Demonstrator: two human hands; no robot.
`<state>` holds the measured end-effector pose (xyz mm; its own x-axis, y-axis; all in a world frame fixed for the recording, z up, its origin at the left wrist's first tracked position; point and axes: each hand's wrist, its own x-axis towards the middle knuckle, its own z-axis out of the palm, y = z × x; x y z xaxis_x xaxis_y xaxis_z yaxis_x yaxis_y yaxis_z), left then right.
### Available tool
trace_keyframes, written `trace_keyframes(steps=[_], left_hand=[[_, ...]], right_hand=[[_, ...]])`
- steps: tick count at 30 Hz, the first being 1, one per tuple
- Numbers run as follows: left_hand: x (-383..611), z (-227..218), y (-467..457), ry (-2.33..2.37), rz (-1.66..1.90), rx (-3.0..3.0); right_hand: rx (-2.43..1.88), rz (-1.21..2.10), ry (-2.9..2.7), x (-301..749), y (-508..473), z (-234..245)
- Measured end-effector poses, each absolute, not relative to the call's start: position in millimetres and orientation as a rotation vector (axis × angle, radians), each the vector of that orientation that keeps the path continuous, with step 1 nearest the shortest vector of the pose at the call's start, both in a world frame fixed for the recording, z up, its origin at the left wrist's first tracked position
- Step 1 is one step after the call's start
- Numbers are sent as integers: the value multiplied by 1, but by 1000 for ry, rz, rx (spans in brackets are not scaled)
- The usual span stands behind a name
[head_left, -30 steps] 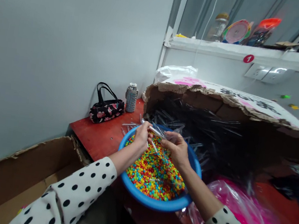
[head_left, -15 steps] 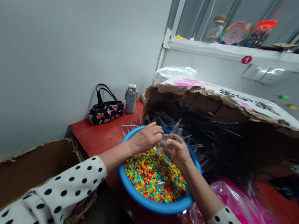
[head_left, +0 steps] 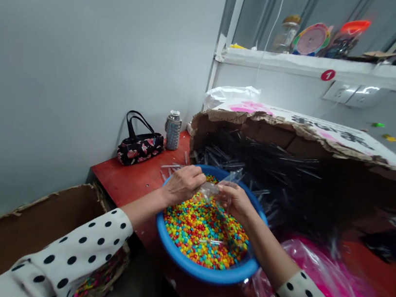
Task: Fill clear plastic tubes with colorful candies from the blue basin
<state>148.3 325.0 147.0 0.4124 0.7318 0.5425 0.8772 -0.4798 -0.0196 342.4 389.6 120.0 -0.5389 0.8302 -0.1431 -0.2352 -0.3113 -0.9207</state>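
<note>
Over a blue basin (head_left: pixel 181 265) of small multicoloured candies (head_left: pixel 204 233), both hands are raised close together. My left hand (head_left: pixel 185 184) is closed, its fingertips at a clear plastic piece (head_left: pixel 210 189) that spans the gap to the other hand. My right hand (head_left: pixel 237 202) pinches clear plastic too, and transparent tube-like ends (head_left: pixel 234 175) stick out above its fingers. Blur and transparency hide the exact shape of these pieces. Another clear piece (head_left: pixel 212 242) lies on the candies.
Behind the basin, a torn cardboard box (head_left: pixel 238 121) holds many clear plastic tubes (head_left: pixel 284 165). A floral handbag (head_left: pixel 141 149) and a metal flask (head_left: pixel 173 131) stand on the red table (head_left: pixel 120 177). Pink plastic bags (head_left: pixel 325 289) lie right; an open carton (head_left: pixel 44 215) sits lower left.
My left hand has moved left and slightly down, away from my right hand, and the clear plastic now shows stretched between them. My right hand stays nearly in place.
</note>
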Motion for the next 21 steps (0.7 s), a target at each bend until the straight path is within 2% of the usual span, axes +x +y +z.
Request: trace_keyframes(steps=[4,10,14,17,21], left_hand=[[160,164,336,-1038,-805,-2745],[169,175,336,-995,-830,-3043],[159,177,333,-946,-872,-3087],[149,168,330,-1103,-896,-3007],[151,147,321,-1645,-1093,-2638]], right_hand=[[-652,2076,-1492,346,382,123],[-502,2237,-1647,353,375,127],[-548,2284,-1746,352,375,126],[-643,2272,-1631,350,376,126],[-773,2144,-1386,348,382,128]])
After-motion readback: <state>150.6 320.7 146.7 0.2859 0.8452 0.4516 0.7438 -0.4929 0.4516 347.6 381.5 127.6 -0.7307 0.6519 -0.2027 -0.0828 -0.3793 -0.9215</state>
